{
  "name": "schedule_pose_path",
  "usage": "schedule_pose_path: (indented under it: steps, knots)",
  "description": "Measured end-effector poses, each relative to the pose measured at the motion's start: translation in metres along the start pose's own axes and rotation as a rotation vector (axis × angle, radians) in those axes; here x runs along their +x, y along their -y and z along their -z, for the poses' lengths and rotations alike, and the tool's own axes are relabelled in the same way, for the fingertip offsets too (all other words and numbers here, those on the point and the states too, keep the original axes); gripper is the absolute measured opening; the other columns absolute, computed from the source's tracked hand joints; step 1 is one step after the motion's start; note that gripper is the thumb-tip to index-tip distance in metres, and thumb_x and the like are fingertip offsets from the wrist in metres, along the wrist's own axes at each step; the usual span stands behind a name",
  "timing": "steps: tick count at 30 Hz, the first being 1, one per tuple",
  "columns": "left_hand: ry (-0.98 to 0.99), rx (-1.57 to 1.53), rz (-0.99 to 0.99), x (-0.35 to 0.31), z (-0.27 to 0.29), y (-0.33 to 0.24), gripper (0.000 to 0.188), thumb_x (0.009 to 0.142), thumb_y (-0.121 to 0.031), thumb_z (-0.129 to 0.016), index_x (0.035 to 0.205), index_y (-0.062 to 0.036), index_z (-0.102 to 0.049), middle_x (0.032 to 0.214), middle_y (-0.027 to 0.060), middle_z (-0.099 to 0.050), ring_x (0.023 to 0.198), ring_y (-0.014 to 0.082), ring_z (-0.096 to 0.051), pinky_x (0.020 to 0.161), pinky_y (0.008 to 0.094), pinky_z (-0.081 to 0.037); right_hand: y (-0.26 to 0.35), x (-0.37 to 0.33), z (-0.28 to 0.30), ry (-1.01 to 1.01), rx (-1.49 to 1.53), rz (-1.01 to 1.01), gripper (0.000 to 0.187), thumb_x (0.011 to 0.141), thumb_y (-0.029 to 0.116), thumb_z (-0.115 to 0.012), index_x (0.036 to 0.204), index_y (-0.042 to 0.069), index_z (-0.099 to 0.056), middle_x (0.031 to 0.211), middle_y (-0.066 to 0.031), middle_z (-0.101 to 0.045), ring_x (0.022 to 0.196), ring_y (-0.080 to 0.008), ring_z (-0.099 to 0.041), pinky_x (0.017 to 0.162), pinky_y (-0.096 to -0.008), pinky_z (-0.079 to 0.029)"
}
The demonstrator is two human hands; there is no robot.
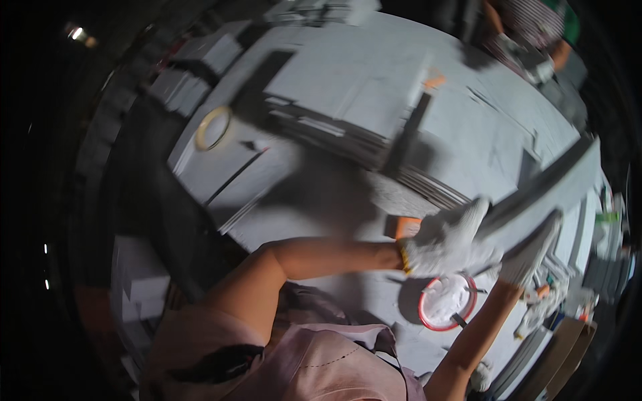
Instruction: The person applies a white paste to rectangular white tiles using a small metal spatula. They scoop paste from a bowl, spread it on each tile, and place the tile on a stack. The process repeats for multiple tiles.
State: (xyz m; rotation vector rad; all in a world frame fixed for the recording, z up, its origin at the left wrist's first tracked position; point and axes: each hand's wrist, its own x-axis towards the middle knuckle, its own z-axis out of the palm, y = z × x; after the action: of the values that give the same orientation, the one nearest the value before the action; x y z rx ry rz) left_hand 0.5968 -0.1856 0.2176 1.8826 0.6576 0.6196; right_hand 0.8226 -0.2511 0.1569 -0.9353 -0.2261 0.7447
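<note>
A long pale grey board (552, 184) is held up at the right, slanting away toward the far right. My left hand (451, 240), in a white knit glove with a yellow cuff, is closed on its near end. My right hand (533, 252), also gloved in white, grips the board's lower edge with its fingers lying along it; motion blurs them. Below the gloves stands a round red-rimmed tub (421, 311) of white paste, a dark-handled tool (459, 320) leaning at its rim. An orange block (406, 227) sits beside my left glove.
Stacked grey panels (334, 127) cover the table's middle. A yellowish tape roll (200, 137) lies at the left near a thin dark strip (235, 176). Another person (531, 27) works at the far right. Gloves or rags (545, 304) and a cardboard piece (568, 357) crowd the right side.
</note>
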Motion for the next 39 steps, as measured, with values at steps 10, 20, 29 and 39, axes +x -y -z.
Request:
schedule_pose_path:
  steps: [10, 20, 29, 39]
  knots:
    - [0.184, -0.01, 0.737, -0.242, 0.184, 0.019, 0.091, 0.086, -0.051, -0.086, 0.146, 0.0029, -0.046, 0.136, 0.022, -0.057, 0.131, 0.0299, -0.054, 0.113, 0.041, -0.042, -0.118, -0.21, -0.083, 0.588, -0.653, -0.532, 0.032, 0.108, 0.026, -0.064, 0.126, 0.002, -0.073, 0.101, -0.0036, -0.071, 0.091, -0.0117, -0.063, 0.083, -0.0304, -0.054]
    - [-0.032, 0.06, 0.877, -0.376, 0.354, 0.143, 0.086, 0.089, -0.039, -0.086, 0.149, 0.0068, -0.045, 0.134, 0.0168, -0.063, 0.128, 0.0228, -0.058, 0.112, 0.0376, -0.046, -0.293, -0.327, -0.259, 0.362, -0.434, -0.721, 0.042, 0.101, 0.038, -0.073, 0.122, 0.002, -0.07, 0.098, -0.0057, -0.072, 0.072, -0.0105, -0.061, 0.059, -0.0268, -0.05]
    - [0.23, -0.323, 0.883, -0.381, 0.51, 0.275, 0.104, 0.091, -0.041, -0.084, 0.159, 0.0144, -0.028, 0.152, 0.0296, -0.051, 0.147, 0.0337, -0.046, 0.124, 0.0406, -0.034, -0.414, -0.368, -0.363, 0.154, -0.543, -0.683, 0.029, 0.105, 0.028, -0.069, 0.116, 0.002, -0.077, 0.097, -0.0068, -0.075, 0.081, -0.0121, -0.065, 0.071, -0.0298, -0.054]
    - [0.308, 0.027, 0.645, -0.394, 0.529, 0.324, 0.069, 0.095, -0.05, -0.076, 0.132, 0.0056, -0.058, 0.111, 0.0169, -0.072, 0.098, 0.0262, -0.07, 0.089, 0.0418, -0.057, -0.466, -0.382, -0.368, 0.112, -0.524, -0.57, 0.059, 0.105, 0.045, -0.064, 0.138, -0.004, -0.06, 0.109, -0.0182, -0.078, 0.102, -0.0271, -0.075, 0.087, -0.0376, -0.057]
